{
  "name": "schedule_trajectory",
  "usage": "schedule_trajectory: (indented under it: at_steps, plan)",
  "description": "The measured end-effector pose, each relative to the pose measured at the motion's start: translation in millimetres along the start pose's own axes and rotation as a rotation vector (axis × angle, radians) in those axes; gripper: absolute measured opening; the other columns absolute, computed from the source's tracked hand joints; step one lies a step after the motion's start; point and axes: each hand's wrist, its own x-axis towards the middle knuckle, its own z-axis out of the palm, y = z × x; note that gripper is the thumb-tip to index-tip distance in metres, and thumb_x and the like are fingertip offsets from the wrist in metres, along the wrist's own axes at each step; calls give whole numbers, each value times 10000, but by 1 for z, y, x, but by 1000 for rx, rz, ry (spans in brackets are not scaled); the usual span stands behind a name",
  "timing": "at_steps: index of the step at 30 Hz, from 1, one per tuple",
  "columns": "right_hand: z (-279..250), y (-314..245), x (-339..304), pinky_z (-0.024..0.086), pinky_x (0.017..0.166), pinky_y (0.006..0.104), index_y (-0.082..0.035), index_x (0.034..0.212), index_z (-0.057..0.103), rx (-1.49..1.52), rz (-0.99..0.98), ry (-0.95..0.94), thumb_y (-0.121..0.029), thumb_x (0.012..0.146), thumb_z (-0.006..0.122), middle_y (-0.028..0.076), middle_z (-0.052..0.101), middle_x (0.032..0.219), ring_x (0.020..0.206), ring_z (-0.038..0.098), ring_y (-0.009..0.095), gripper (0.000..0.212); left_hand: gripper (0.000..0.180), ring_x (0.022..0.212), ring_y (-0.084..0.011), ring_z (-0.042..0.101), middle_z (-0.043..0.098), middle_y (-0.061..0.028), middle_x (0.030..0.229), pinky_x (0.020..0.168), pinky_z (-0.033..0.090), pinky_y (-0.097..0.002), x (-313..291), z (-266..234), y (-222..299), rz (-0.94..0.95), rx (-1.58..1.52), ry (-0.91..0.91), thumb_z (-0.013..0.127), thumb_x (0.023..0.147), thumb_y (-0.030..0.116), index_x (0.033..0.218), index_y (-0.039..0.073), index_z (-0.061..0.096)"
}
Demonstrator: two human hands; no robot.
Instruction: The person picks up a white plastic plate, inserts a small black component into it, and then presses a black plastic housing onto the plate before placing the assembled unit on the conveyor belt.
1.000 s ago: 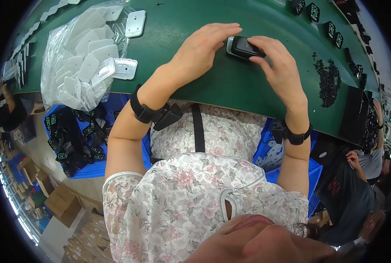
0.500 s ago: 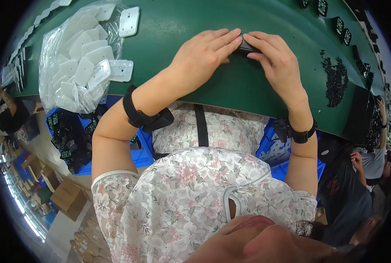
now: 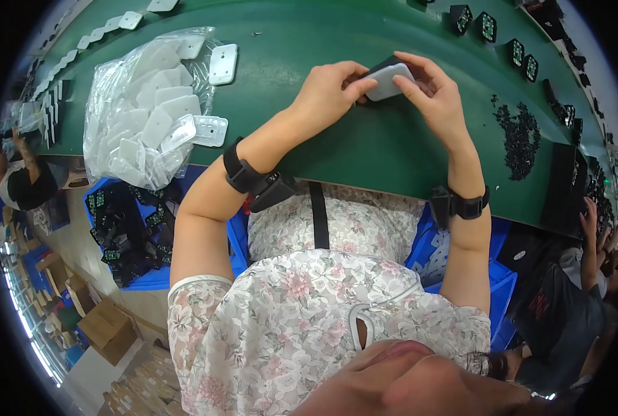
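Between my two hands, over the green table, is a small black case with a pale grey plate on its face, tilted toward me. My left hand closes on its left end, thumb on the face and fingers behind. At the right end my right hand grips it, with the thumb on the plate's near corner and the index finger along the far edge. The underside is hidden.
A clear bag of white plates lies to the left, beside a loose white plate. On the right are a heap of small black parts and several black housings with green boards. Blue bins stand below the table edge.
The black case has been turned up, so its pale plate now faces me. My hands have shifted from pressing over its top to holding its two ends. The whole view has moved slightly.
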Motion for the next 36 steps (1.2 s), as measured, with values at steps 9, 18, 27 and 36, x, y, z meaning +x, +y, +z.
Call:
schedule_trajectory:
  at_steps: [9,18,27,36]
  plan:
    - [9,-6,14,482,843,275,-7,1291,484,21,-271,194,-119,901,600,115,608,1134,998,587,168,421,294,540,-153,645,675,-117,746,492,486,-265,25,-27,15,-68,-101,-28,617,870,174,1040,-63,581]
    - [-4,0,10,485,770,243,-14,1240,519,-26,-193,268,-171,951,538,94,613,1077,906,580,127,329,316,682,-204,671,677,-194,911,485,450,-236,133,-161,-59,-378,-211,492,473,966,194,1085,-96,509]
    - [-4,-16,1,471,756,237,-41,1164,590,-276,-187,272,-176,934,566,47,621,1055,880,582,111,267,304,715,-296,693,660,-236,928,395,397,-254,179,-218,-111,-512,-332,617,422,978,145,1195,-67,393]
    - [-1,-17,8,467,744,228,-38,1100,623,-324,-267,243,-187,936,565,28,617,1028,860,585,102,229,365,504,-267,581,621,-219,713,407,418,-353,175,-274,-162,-465,-292,417,549,911,309,950,-54,542]
